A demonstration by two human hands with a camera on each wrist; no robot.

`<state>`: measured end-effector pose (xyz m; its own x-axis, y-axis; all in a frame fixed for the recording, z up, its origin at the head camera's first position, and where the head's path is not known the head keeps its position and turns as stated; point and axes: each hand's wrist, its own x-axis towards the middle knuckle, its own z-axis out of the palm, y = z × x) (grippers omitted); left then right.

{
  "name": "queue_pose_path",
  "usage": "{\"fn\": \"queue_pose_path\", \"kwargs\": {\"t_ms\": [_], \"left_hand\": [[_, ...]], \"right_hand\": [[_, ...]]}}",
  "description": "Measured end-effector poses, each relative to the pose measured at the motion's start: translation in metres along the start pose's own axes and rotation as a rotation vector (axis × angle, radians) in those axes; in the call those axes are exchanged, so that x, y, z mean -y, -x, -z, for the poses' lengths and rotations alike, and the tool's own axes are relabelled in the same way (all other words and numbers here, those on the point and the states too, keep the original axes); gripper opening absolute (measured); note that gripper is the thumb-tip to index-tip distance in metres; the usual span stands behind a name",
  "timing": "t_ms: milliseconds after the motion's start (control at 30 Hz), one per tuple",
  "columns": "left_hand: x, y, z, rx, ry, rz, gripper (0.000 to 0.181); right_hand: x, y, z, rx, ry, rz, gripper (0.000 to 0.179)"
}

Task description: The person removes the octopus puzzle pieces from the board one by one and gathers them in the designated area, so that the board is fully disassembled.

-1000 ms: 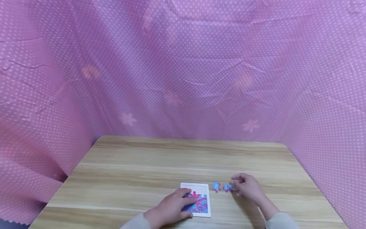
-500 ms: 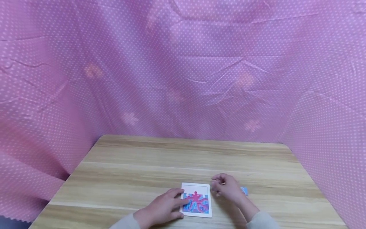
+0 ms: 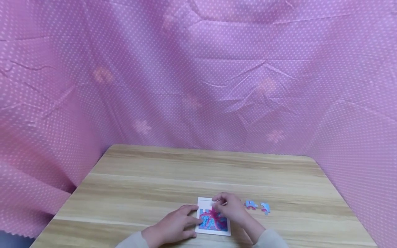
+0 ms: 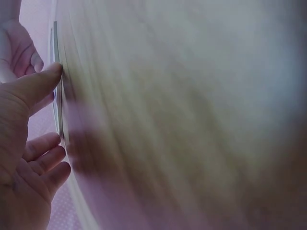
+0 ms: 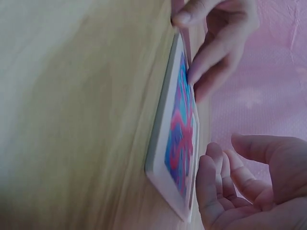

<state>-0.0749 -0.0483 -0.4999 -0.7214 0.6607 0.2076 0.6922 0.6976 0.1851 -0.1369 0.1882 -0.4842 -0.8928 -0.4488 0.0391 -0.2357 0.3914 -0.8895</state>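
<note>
In the head view a small white puzzle board [image 3: 230, 227] lies near the front of the table, bearing a red octopus picture [image 3: 214, 222] on blue. My left hand [image 3: 175, 224] rests along its left side with fingers spread, one fingertip on the picture. Over the board's upper right is my right hand [image 3: 232, 208], fingers bent together towards the thumb around a puzzle piece that they hide. Two loose puzzle pieces, one blue and pink piece [image 3: 250, 204] and another piece [image 3: 265, 207], lie right of it. The right wrist view shows the board's rim [image 5: 165, 108] beside both hands.
The wood-grain table [image 3: 149, 179] has rounded far corners. Pink dotted cloth [image 3: 198, 86] hangs behind it and along both sides.
My right hand has moved left from the loose pieces to the board's upper right. The leftmost loose piece is gone from its spot. My left hand has drawn back slightly left.
</note>
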Motion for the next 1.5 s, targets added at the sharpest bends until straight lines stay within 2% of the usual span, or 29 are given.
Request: {"fn": "queue_pose_path", "kwargs": {"t_ms": [167,300,500,800,1167,1300,1400,1500], "left_hand": [[-0.001,0.004,0.000,-0.014,-0.006,-0.018,0.039],[0.000,0.005,0.001,-0.002,0.006,-0.012,0.039],[0.001,0.007,0.004,0.031,0.030,0.009,0.040],[0.002,0.002,0.003,0.009,0.008,-0.006,0.039],[-0.001,0.001,0.007,0.043,0.031,0.031,0.038],[-0.002,0.002,0.006,0.035,0.029,0.027,0.039],[-0.002,0.002,0.005,0.026,0.025,0.024,0.039],[-0.001,0.002,0.005,0.029,0.023,0.030,0.039]], "right_hand": [[0.004,0.003,-0.012,0.035,0.008,0.018,0.018],[0.006,0.004,-0.018,0.055,0.107,0.034,0.016],[0.011,0.004,-0.022,0.088,0.236,0.004,0.016],[0.016,0.000,-0.021,0.072,0.311,-0.002,0.008],[0.015,0.000,-0.021,0.073,0.238,-0.027,0.010],[0.012,0.002,-0.018,0.080,0.124,-0.036,0.008],[0.009,0.003,-0.013,0.085,0.012,-0.021,0.008],[0.007,0.004,-0.004,0.084,-0.048,0.004,0.009]]}}
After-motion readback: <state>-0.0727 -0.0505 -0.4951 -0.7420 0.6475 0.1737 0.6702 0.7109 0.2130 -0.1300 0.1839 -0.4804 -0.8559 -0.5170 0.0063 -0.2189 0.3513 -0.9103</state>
